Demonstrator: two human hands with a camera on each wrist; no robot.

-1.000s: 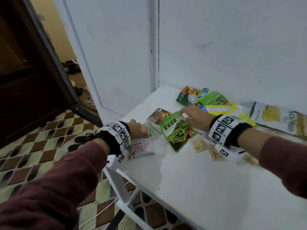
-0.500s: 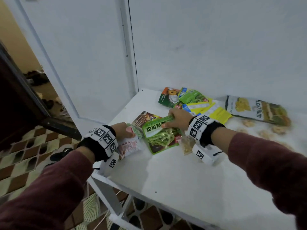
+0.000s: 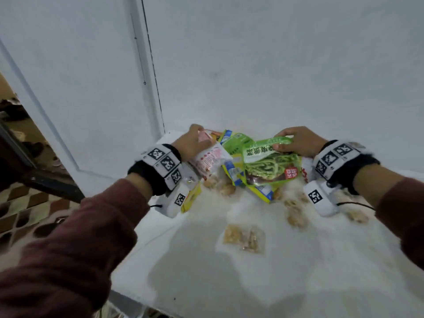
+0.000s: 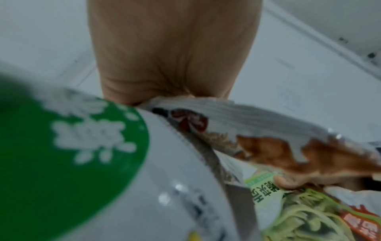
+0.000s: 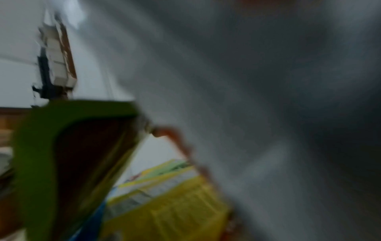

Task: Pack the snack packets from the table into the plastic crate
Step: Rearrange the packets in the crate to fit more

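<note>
My left hand [image 3: 197,141] grips a bunch of small packets, with a white-and-red packet [image 3: 209,159] outermost. The left wrist view shows a white packet with a green disc [image 4: 78,146] and a brown-printed packet [image 4: 268,140] under the palm. My right hand [image 3: 284,143] pinches the top edge of a green noodle-picture packet [image 3: 270,164], which hangs tilted above the table. In the blurred right wrist view that green packet [image 5: 51,154] fills the lower left. A pile of green, yellow and blue packets [image 3: 234,145] lies between my hands. The crate is not in view.
Several small clear packets of nuts [image 3: 244,237] lie scattered on the white table [image 3: 229,283]. A white wall [image 3: 275,65] stands right behind the pile. The table's left edge drops to a tiled floor [image 3: 27,203] by a dark door frame.
Both hands have risen from the table's left part and moved back to the pile by the wall. The right hand has lifted the green packet; the left still holds its small packets.
</note>
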